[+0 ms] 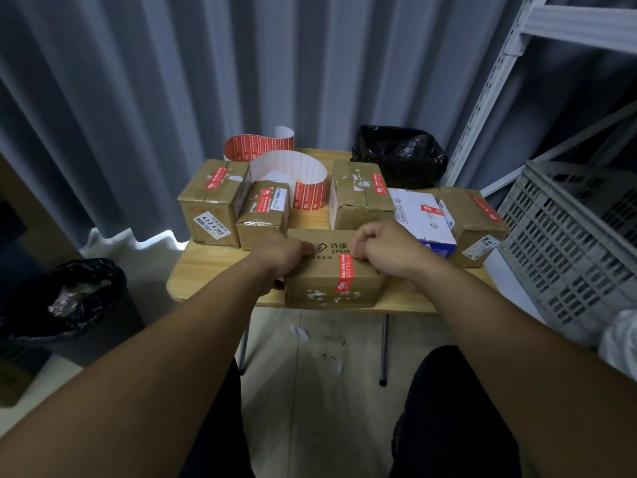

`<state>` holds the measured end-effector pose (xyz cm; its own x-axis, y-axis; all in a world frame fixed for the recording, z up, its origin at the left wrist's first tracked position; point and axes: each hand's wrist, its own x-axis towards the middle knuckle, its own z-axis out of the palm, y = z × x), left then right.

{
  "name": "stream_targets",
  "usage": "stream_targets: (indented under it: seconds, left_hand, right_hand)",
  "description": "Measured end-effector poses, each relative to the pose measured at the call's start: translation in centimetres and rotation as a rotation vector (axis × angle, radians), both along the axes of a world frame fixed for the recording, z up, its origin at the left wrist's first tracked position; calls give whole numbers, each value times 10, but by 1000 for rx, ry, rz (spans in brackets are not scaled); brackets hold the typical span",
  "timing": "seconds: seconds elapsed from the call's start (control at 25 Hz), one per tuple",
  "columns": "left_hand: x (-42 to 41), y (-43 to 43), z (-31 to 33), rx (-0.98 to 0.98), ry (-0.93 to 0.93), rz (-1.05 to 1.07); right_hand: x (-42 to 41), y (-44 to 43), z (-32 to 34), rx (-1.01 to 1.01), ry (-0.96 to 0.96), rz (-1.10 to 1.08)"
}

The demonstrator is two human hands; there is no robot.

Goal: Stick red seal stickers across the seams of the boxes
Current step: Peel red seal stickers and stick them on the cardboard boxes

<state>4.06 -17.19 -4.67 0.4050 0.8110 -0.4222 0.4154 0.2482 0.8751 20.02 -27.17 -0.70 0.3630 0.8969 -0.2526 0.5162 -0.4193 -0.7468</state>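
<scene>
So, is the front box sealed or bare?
Sealed: a red sticker runs over the top edge of the front box and down its near face.

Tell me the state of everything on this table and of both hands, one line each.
front box, closed, red sticker across top and front.
left hand, grips the front box's left end.
right hand, fingers curled, on the box top beside the sticker.
sticker strip, uncoiled, partly peeled.
rear boxes, closed, each stickered.
black bag, crumpled.
</scene>
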Motion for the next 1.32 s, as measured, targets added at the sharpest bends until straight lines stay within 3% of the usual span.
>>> stream_targets:
  seconds: [0.16, 0.6, 1.12, 1.32]
  left_hand:
    - [0, 0, -1, 5, -2, 8]
    - [-1, 2, -2, -3, 3, 14]
    - [-1, 5, -5, -16, -4, 1]
    - [-1, 4, -5, -16, -5, 7]
  right_hand:
    - [1, 0, -1, 10, -154, 204]
    - [11, 15, 5, -88, -173, 408]
    - [21, 11, -15, 125, -118, 293]
    - [17, 11, -13, 116, -317, 401]
